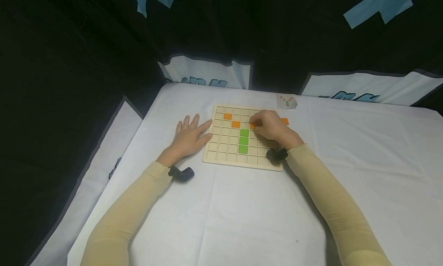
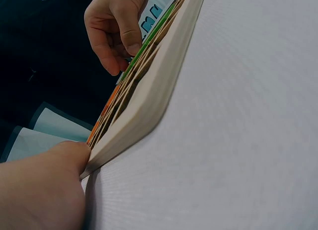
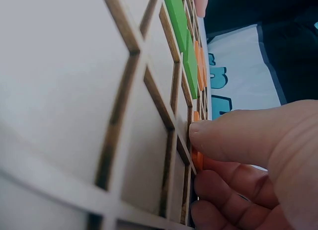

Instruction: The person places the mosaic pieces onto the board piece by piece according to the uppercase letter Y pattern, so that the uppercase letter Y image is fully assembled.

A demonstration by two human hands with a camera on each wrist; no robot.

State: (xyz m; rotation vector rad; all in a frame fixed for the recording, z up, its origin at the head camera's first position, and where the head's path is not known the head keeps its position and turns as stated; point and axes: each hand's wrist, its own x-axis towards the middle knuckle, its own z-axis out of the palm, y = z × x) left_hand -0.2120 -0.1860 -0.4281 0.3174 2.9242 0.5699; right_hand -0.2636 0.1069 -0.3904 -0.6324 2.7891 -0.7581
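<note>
A square wooden grid board lies on the white table. Three green tiles form a column near its middle, and an orange tile sits in an upper-left cell, with a second orange tile diagonally below. My right hand, fingers curled, pinches another orange tile at the board's surface, right of the green column. Part of that tile is hidden by the thumb and fingers. My left hand lies spread on the table, its thumb and forefinger touching the board's left edge.
One more orange piece shows beyond the right hand, at the board's right edge. A small card with a coloured grid pattern lies behind the board. Black curtains with blue tape hang around the table. Each wrist wears a black camera.
</note>
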